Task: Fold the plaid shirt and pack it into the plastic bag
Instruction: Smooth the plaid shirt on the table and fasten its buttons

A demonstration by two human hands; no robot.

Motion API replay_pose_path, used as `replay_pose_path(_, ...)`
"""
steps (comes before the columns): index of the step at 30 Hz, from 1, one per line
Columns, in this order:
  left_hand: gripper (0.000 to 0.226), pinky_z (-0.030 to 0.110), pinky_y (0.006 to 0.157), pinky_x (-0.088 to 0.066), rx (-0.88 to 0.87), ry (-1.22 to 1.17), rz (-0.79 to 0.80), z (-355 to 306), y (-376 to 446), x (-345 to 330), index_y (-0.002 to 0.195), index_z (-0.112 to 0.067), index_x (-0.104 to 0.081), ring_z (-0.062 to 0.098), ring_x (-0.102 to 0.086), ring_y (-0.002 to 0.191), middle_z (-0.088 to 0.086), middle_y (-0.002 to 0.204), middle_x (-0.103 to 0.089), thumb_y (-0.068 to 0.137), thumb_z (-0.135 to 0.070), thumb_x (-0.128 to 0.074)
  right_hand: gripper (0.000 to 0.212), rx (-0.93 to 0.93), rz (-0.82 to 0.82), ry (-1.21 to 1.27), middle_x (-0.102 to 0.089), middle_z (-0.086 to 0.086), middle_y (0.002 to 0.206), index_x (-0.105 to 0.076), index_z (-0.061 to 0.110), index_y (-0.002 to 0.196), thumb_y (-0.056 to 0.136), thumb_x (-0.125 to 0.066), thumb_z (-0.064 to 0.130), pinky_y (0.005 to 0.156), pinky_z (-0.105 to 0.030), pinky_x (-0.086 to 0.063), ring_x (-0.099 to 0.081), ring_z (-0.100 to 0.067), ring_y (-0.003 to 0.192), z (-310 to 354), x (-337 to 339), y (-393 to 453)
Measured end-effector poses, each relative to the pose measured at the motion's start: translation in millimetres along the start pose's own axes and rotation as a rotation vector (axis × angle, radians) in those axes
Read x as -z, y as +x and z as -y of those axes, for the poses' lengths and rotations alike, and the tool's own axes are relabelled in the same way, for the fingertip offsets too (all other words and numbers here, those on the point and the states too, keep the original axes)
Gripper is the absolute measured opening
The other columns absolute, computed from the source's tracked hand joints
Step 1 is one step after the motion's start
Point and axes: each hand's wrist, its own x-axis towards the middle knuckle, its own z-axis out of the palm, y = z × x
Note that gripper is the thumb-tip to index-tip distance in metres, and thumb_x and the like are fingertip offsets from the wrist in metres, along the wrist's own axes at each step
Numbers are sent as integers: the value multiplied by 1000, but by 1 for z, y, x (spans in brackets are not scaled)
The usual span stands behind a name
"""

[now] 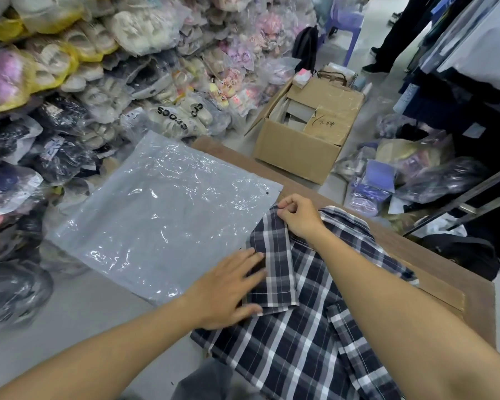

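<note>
A dark navy and white plaid shirt (pixel 306 327) lies spread on a flat brown cardboard sheet (pixel 433 272), with one sleeve folded inward across its body. My right hand (pixel 298 215) pinches the shirt's far corner near the shoulder. My left hand (pixel 228 287) lies flat with fingers spread on the folded sleeve's left edge. A large clear plastic bag (pixel 156 215) lies flat and empty to the left of the shirt, its right edge touching the fabric.
Heaps of bagged shoes and slippers (pixel 93 82) rise along the left and back. An open cardboard box (pixel 309 131) stands beyond the sheet. Bagged goods (pixel 416 174) and dark racks fill the right. A person's legs (pixel 387 47) stand at the top right.
</note>
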Motion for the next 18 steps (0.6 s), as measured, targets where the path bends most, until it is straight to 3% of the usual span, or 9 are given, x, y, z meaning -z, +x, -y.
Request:
replay_pose_path(3, 79, 53, 122, 10, -52, 113, 90, -14, 1, -14, 158, -26, -5, 35, 16, 151, 11, 166, 9, 96, -73, -19, 12, 6, 39, 18, -61, 1, 90, -68, 16, 103, 95, -65, 7, 73, -26, -47, -59, -17, 89, 3, -1, 1)
replay_pose_path(5, 81, 56, 119, 14, -20, 104, 112, -18, 2, -17, 157, -32, 7, 38, 24, 148, 12, 164, 19, 94, -77, -16, 21, 18, 84, -28, -66, -1, 111, -70, 14, 114, 97, -62, 4, 88, -26, -45, -60, -19, 106, 2, -4, 1)
replay_pose_path(8, 84, 64, 112, 20, 25, 120, 219, -21, 8, -13, 152, -41, 19, 38, 36, 143, 11, 159, 34, 87, -84, -11, 33, 93, 162, -181, -59, -4, 136, -64, 12, 131, 98, -61, 9, 96, -27, -43, -58, -22, 119, -2, -7, 0)
replay_pose_path(10, 82, 67, 112, 19, 37, 102, 232, -21, 9, -10, 152, -44, 17, 38, 36, 143, 12, 159, 33, 87, -85, -11, 36, 130, 141, -242, -55, -6, 131, -62, 14, 129, 95, -68, 22, 97, -35, -48, -58, -24, 113, -1, -8, -6)
replay_pose_path(13, 79, 57, 118, 14, -9, 56, 122, -16, 5, -5, 156, -36, 5, 30, 28, 148, 11, 164, 19, 92, -78, -14, 35, 208, 76, -431, -53, 0, 106, -56, 19, 104, 88, -71, 47, 78, -40, -52, -54, -20, 92, 11, -2, -21)
replay_pose_path(15, 80, 47, 120, 11, -33, 7, 85, -11, -2, -5, 158, -27, 2, 22, 25, 150, 7, 166, 12, 96, -74, -16, 47, 159, 280, -603, -58, 1, 93, -56, 15, 98, 83, -72, 56, 70, -39, -49, -55, -21, 81, 23, 11, -31)
replay_pose_path(18, 83, 45, 120, 12, -53, -19, 121, -8, -10, -10, 157, -27, 6, 24, 26, 149, 6, 166, 15, 95, -75, -19, 67, -17, 708, -898, -65, -4, 104, -58, 5, 110, 72, -84, 54, 75, -36, -51, -61, -25, 92, 32, 26, -41)
